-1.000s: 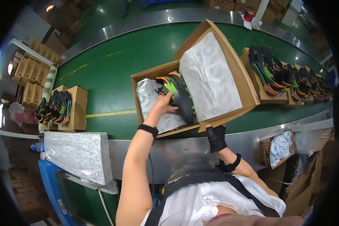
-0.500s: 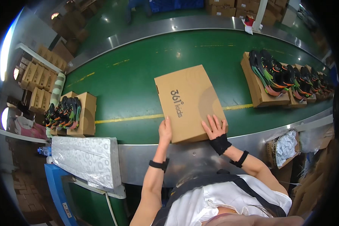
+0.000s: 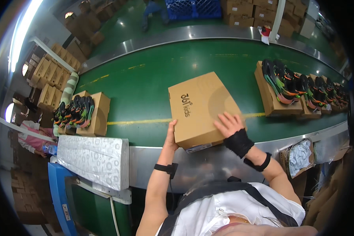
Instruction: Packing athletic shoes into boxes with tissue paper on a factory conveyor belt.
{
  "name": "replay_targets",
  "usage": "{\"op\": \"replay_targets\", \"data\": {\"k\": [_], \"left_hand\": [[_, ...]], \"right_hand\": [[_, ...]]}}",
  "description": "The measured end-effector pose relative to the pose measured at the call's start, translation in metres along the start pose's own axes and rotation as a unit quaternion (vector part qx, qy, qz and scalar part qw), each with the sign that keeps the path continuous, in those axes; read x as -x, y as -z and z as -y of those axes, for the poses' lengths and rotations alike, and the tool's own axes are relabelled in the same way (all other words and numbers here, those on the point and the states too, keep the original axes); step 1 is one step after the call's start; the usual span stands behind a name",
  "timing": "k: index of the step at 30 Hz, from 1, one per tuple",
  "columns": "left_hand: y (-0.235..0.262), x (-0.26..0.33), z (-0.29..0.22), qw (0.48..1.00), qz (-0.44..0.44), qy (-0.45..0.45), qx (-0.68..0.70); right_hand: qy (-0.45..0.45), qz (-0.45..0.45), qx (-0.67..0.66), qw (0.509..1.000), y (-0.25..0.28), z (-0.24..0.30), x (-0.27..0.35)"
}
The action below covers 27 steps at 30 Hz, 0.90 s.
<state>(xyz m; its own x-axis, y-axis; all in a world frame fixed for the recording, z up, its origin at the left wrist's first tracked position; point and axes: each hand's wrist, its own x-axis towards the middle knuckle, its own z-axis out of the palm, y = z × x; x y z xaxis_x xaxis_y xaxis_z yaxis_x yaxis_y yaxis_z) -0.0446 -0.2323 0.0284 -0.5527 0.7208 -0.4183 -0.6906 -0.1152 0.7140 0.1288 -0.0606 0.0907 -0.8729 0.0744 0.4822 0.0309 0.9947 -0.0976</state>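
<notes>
A closed brown cardboard shoe box [image 3: 198, 106] lies on the green conveyor belt [image 3: 145, 86] at its near edge. My left hand [image 3: 171, 135] grips the box's near left corner, thumb on the side wall. My right hand [image 3: 229, 125], with a black wrist wrap, rests flat with spread fingers on the lid's near right part. The shoes that went into the box are hidden under the lid.
Flat boxes carrying black, green and orange shoes ride the belt at right [image 3: 281, 84] and left [image 3: 80, 112]. A stack of white patterned tissue paper [image 3: 92, 157] lies at my lower left. Cardboard cartons [image 3: 247, 8] stand beyond the belt. Another person's pink sleeve [image 3: 31, 137] shows far left.
The box stood open with my left hand on a shoe inside; its lid has since come down. Both hands now lie on the closed box, which has shifted slightly on the belt.
</notes>
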Motion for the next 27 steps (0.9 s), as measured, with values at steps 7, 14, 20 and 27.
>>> {"op": "replay_targets", "data": {"k": [7,14,20,27], "left_hand": [[0.025,0.118,-0.040,0.977,-0.036,-0.171,0.123],[0.088,0.259,-0.078,0.912,-0.170,-0.331,0.176],[0.147,0.374,-0.074,0.837,-0.316,-0.381,0.232],[0.239,0.388,-0.058,0.599,-0.494,-0.432,0.458]], "right_hand": [[-0.038,-0.172,-0.095,0.980,0.042,0.023,-0.020],[-0.171,0.308,-0.056,0.934,-0.065,0.015,0.086],[-0.185,0.445,-0.038,0.875,-0.075,0.029,0.111],[-0.191,0.430,-0.066,0.880,-0.086,0.011,0.112]]}}
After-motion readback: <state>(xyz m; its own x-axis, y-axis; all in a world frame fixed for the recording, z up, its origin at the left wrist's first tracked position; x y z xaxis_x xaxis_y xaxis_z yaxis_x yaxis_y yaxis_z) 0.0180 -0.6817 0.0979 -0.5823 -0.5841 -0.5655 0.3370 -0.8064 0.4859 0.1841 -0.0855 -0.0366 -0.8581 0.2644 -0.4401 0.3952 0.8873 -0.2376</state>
